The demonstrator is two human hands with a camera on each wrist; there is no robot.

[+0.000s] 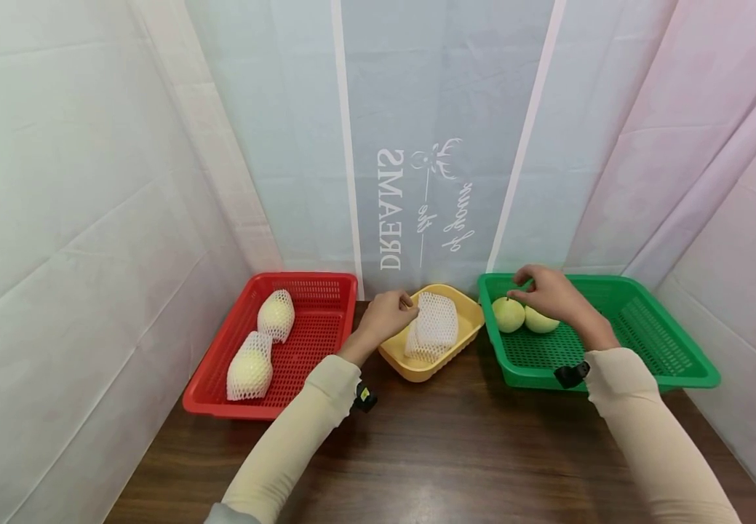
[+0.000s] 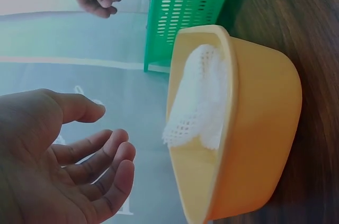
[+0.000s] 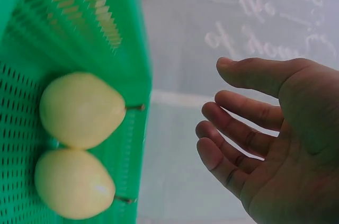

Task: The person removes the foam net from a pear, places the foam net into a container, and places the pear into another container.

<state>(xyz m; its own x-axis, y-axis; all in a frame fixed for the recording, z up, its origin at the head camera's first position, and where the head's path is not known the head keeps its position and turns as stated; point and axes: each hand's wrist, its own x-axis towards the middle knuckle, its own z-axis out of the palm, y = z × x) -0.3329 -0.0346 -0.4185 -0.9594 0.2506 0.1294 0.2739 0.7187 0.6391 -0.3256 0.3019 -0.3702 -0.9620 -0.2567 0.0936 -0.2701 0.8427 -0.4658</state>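
Note:
My left hand point(image 1: 387, 316) hovers at the left side of the yellow tray point(image 1: 420, 374), its fingers loosely bent around nothing. White foam net sleeves point(image 1: 435, 322) lie in that tray; in the left wrist view the hand point(image 2: 85, 155) is apart from the sleeves point(image 2: 196, 97). Above the green basket point(image 1: 672, 327) is my right hand point(image 1: 551, 295), holding nothing. Two pale green pears, one point(image 1: 508, 315) on the left and one point(image 1: 540, 321) partly covered by the hand, sit below it. In the right wrist view a gap separates the hand point(image 3: 265, 128) from both pears point(image 3: 82, 110).
At the left stands a red basket point(image 1: 305, 356) holding two pears in foam nets, one point(image 1: 276, 316) behind the other point(image 1: 249, 371). All three containers rest on a dark wooden table point(image 1: 430, 451). A printed curtain point(image 1: 443, 87) hangs behind them, with white cloth at both sides.

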